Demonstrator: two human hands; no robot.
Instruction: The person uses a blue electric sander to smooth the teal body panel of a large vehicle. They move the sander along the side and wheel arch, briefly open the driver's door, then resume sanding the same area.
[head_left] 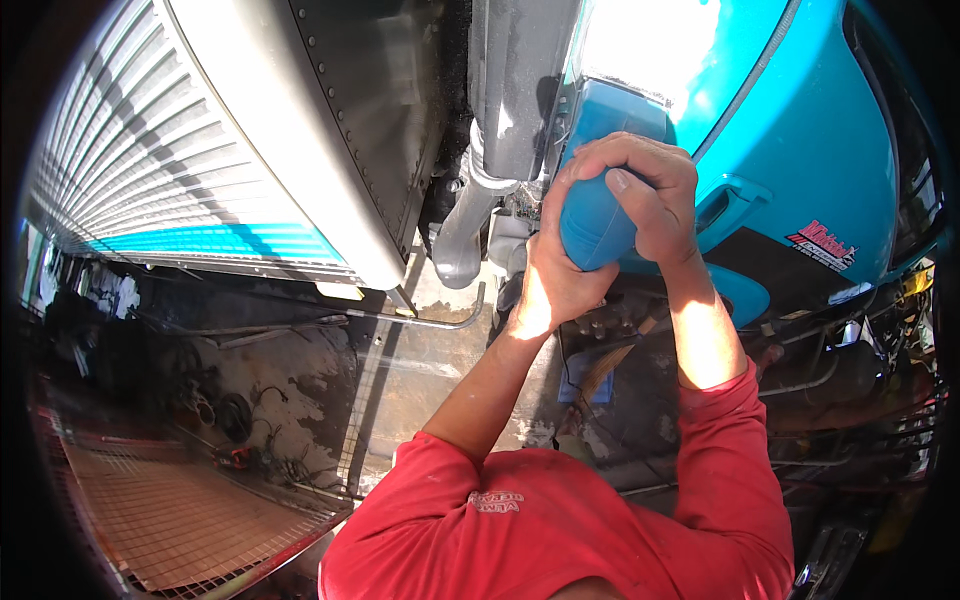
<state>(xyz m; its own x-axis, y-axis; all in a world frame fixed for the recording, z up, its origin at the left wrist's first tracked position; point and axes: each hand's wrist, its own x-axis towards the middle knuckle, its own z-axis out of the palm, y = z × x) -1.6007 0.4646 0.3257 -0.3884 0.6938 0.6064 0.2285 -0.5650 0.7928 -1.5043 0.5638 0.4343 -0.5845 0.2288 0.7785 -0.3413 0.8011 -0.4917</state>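
Note:
Both my hands are wrapped round a blue object [598, 222] with a smooth rounded near end and a flatter, block-like far part; I cannot make out its kind. My left hand [568, 272] grips its left and near side. Over its top and right side curl the fingers of my right hand [665, 195], the thumb lying on the blue surface. The far part lies against or just over the blue vehicle cab [810, 130], beside a brightly sunlit white patch [640, 45]. What its underside touches is hidden.
Left of my hands rises a thick grey vertical pipe [515, 90]. Beyond it stands a ribbed white trailer wall [150, 130] with a blue stripe. A bent metal bar [455, 322] juts out below. At lower left is a mesh-topped rack [200, 510]; hoses and tools lie on the floor.

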